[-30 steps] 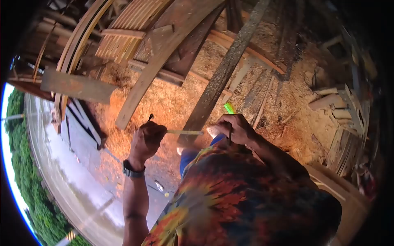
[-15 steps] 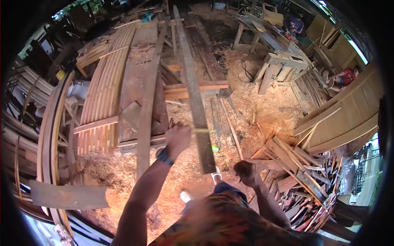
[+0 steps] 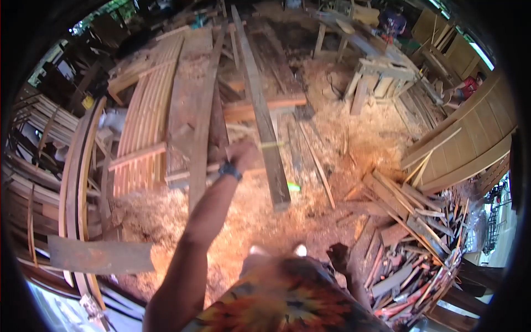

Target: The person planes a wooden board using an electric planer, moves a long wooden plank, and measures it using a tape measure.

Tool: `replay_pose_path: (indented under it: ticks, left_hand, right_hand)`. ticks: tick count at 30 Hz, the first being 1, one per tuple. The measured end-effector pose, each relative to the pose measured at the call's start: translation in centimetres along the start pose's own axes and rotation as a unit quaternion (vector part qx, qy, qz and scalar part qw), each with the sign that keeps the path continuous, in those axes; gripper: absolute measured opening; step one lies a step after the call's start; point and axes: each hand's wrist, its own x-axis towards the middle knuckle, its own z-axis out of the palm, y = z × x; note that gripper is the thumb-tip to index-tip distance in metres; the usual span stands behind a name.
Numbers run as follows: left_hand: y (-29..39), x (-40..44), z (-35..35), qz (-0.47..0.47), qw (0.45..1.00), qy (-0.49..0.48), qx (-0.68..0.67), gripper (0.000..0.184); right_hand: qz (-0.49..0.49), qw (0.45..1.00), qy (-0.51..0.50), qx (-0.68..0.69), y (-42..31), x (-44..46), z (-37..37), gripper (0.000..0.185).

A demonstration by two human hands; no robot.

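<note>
My left hand point(image 3: 242, 155), a watch on its wrist, is closed beside a long dark wooden plank point(image 3: 261, 105). A thin yellow strip point(image 3: 271, 144), looking like a tape measure blade, reaches from its fingers across the plank. The tape's body is hidden in the hand. My right hand point(image 3: 338, 255) hangs low by my right side, dark and smeared, its fingers unclear. Near the plank's close end, a bright green object point(image 3: 293, 187) shows just to the right; its kind is unclear.
Slatted boards point(image 3: 148, 116) and wide planks lie left of the plank. A scrap wood heap point(image 3: 404, 260) and a curved panel point(image 3: 464, 133) stand right. Wood shavings point(image 3: 160, 216) cover the floor. Two people, one in red point(image 3: 470, 87), are at the far right.
My right hand has dropped back toward my body. My feet now stand side by side instead of one ahead. The left hand stays beside the plank, with the yellow strip still across it.
</note>
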Motion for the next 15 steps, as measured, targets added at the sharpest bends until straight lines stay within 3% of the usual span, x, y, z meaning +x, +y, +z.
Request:
replay_pose_path:
  ticks: [1, 2, 3, 4, 7, 15]
  left_hand:
    - [-0.3, 0.2, 1.0, 0.004, 0.999, 0.01, 0.033, 0.025]
    - [-0.8, 0.6, 2.3, 0.002, 0.997, 0.023, 0.075, 0.025]
    - [-0.9, 0.7, 3.3, -0.001, 0.994, 0.033, 0.104, 0.025]
    - [-0.7, 0.3, 3.8, -0.007, 0.991, 0.041, 0.124, 0.026]
    - [1.7, -3.0, 2.1, -0.047, 0.987, 0.048, 0.143, 0.022]
    - [5.6, -9.8, 1.0, -0.02, 0.988, 0.073, 0.133, 0.019]
  right_hand:
    - [-0.048, 0.999, 0.005, -0.021, 0.6, -0.1, 0.1, 0.016]
    - [-0.01, 1.0, -0.012, 0.007, -0.3, 0.1, -0.8, 0.015]
    - [-0.047, 0.999, -0.001, 0.01, 0.9, 0.1, -0.9, 0.016]
    - [0.022, 0.999, -0.022, 0.017, -0.8, 0.5, -2.3, 0.016]
    - [0.037, 0.998, -0.005, 0.047, -0.7, 0.8, -4.4, 0.016]
    - [0.042, 0.999, -0.019, 0.02, 2.7, -1.1, -7.5, 0.015]
